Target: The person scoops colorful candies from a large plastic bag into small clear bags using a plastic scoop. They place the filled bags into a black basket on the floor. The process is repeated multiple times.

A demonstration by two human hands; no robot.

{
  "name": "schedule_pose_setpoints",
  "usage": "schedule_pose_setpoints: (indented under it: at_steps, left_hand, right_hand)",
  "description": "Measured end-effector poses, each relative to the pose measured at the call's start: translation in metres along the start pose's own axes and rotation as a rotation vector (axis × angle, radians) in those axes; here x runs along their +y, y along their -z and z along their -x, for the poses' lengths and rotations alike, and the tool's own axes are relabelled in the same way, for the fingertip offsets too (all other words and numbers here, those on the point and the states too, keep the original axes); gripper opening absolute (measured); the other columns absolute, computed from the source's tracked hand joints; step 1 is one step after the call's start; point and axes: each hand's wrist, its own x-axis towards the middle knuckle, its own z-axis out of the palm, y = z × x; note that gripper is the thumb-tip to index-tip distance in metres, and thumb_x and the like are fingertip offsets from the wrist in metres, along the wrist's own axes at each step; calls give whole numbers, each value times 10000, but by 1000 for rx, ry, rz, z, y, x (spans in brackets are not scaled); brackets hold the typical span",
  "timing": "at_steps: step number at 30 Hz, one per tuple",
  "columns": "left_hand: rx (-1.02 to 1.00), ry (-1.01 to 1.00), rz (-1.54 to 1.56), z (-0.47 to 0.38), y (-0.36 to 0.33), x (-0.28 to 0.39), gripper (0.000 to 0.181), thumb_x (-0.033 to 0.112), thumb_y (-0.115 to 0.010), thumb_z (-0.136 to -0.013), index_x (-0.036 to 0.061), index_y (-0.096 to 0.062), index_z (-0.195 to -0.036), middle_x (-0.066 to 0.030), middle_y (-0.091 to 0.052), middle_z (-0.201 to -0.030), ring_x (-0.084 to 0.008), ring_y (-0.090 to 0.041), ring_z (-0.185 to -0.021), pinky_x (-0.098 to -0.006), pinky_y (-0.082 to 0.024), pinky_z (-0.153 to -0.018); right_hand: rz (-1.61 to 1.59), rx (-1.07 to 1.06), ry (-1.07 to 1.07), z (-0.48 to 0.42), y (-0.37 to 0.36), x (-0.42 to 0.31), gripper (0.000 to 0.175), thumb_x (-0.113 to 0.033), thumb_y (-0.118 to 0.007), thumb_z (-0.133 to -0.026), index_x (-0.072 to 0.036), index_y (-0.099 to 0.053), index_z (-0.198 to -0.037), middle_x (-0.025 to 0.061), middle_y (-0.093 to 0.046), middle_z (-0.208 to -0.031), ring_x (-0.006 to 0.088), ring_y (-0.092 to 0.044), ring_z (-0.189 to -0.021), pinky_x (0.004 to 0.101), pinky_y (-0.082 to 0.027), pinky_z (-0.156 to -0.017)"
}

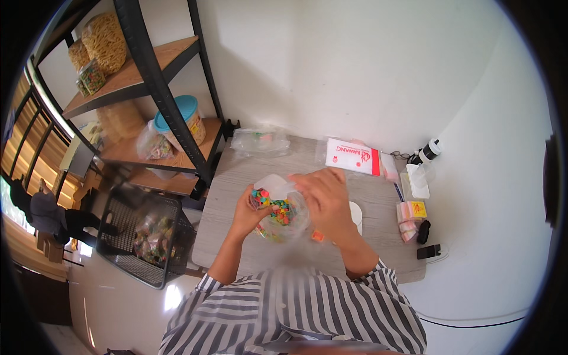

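My left hand (249, 213) grips the side of a clear plastic bag (301, 213), its thumb reaching over the opening. Small bright pieces (282, 213) in red, yellow, green and blue, perhaps candy or cereal, fill part of the bag. Over the bag's mouth, my right hand (326, 202) holds what looks like a white plastic scoop (270, 185) by its handle; the fingers are blurred. Just below the bag, a small orange packet (317, 235) rests on the grey wooden table (222, 213). A white round-topped object (356, 214) is partly hidden behind my right wrist.
Clear plastic bags (261, 141) and a red-and-white printed pack (353, 156) lie along the wall. Pink-and-white packets (407, 224), a white container (416, 182) and a bottle (429, 151) line the right edge. Leftward stand a shelf rack (151, 80) and a dark basket (133, 266) of filled bags.
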Motion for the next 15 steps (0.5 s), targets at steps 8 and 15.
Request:
schedule_pose_setpoints:
  at_steps: [8, 15]
  left_hand:
    - [30, 43, 33, 2, 23, 27, 559, 1, -795, -733, 59, -551, -1233, -68, -596, -1117, -203, -612, -1089, -329, -500, -912]
    - [-109, 88, 372, 5, 13, 41, 513, 86, -749, -787, 70, -519, -1245, -103, -589, -1149, -303, -618, -1124, -400, -511, -934]
  right_hand:
    - [-32, -69, -432, 76, -49, 65, 166, -84, -633, -902, -91, -709, -1050, 59, -686, -893, 241, -602, -875, 369, -392, -893]
    - [20, -222, -385, 134, -82, 64, 204, -103, -648, -887, -90, -694, -1086, 85, -667, -1066, 295, -582, -1024, 404, -403, -930]
